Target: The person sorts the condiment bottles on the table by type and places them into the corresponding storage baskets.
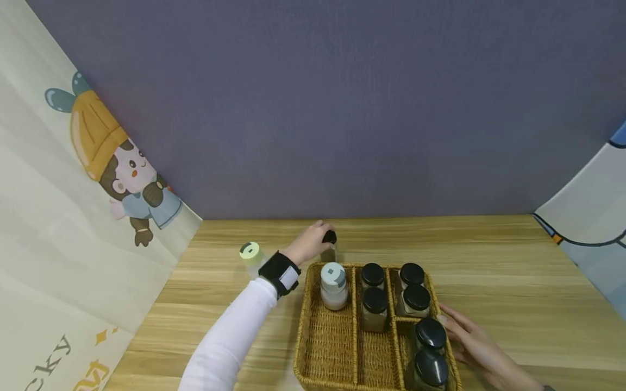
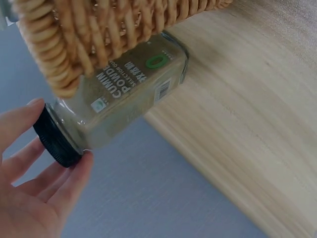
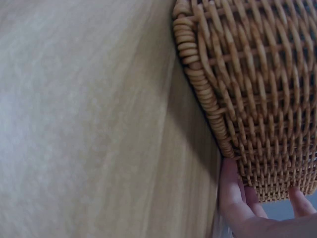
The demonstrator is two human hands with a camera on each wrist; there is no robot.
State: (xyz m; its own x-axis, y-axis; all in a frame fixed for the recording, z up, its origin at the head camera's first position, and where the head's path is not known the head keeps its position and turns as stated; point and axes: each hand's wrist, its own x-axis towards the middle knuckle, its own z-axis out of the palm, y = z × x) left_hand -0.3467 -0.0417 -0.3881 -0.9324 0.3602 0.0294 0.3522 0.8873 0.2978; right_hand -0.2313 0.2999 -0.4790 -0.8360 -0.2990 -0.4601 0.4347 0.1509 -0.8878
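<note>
My left hand (image 1: 309,243) grips the black lid of a cumin powder jar (image 2: 124,91) that stands on the table just behind the wicker basket (image 1: 299,347). In the left wrist view the thumb and fingers are round the lid (image 2: 57,136), and the basket's corner hides part of the label. Against the basket's right side rests my right hand (image 1: 471,339), its fingers touching the weave (image 3: 267,114). Inside the basket's left compartment, a jar with a pale blue-grey lid (image 1: 333,288) stands at the back. Black-lidded jars (image 1: 374,309) occupy the middle and right compartments.
Left of the basket, a jar with a yellow-green lid (image 1: 251,255) stands on the wooden table (image 1: 513,271), partly behind the left wrist. A dark blue-grey wall (image 1: 367,136) closes off the back. Printed curtains (image 1: 58,244) hang at both sides.
</note>
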